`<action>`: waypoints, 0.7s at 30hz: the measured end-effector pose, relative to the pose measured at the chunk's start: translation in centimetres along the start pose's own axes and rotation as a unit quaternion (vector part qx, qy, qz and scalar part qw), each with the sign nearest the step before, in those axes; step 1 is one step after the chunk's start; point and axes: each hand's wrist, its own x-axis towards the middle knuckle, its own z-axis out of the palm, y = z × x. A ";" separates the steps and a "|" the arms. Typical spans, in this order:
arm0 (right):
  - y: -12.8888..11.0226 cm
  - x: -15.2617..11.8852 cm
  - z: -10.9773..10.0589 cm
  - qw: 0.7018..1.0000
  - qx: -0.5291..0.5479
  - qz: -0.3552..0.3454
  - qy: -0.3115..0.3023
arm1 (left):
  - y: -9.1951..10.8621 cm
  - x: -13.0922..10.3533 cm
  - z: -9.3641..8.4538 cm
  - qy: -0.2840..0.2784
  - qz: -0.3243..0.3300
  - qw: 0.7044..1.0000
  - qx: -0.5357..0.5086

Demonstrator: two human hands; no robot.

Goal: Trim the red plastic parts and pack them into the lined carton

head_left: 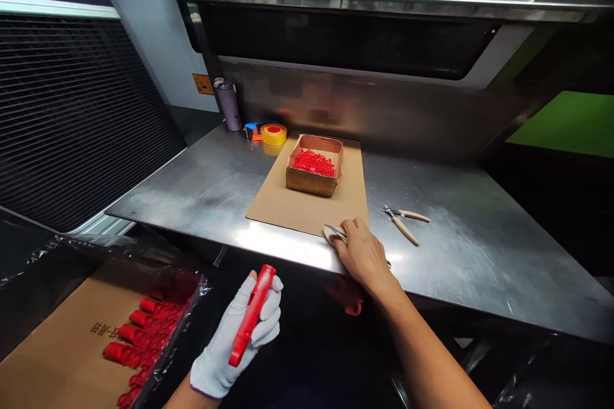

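My left hand (240,326), in a white glove, is closed around a red plastic part (254,313). The part is long and tube-like, tilted, and held in front of the table's near edge. At that edge my bare right hand (363,255) is closed on a slim tool with a pale handle and a pointed metal end (334,233); the palm and fingers hide most of it, so its kind is unclear. Right of this hand, wire cutters (405,223) with cream handles lie spread on the metal table (460,249).
A small cardboard box (311,185) of red bits stands on a cardboard sheet (283,208). Behind are a tape dispenser (273,134) and purple bottle (229,105). Lower left, a plastic-lined carton (52,345) holds several red parts (137,335). A shelf (384,5) overhangs the table.
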 end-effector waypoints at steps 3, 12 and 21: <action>-0.5 -0.4 0.2 0.999 0.044 -0.020 -0.008 | -0.1 0.2 -0.1 0.005 0.001 1.000 -0.008; -6.2 -6.9 2.5 0.917 0.299 -0.243 -0.099 | -0.9 1.6 0.0 0.110 0.046 0.993 -0.017; -7.6 -9.0 4.1 0.917 0.217 -0.335 0.015 | -1.1 1.9 -0.3 0.130 0.088 0.988 -0.009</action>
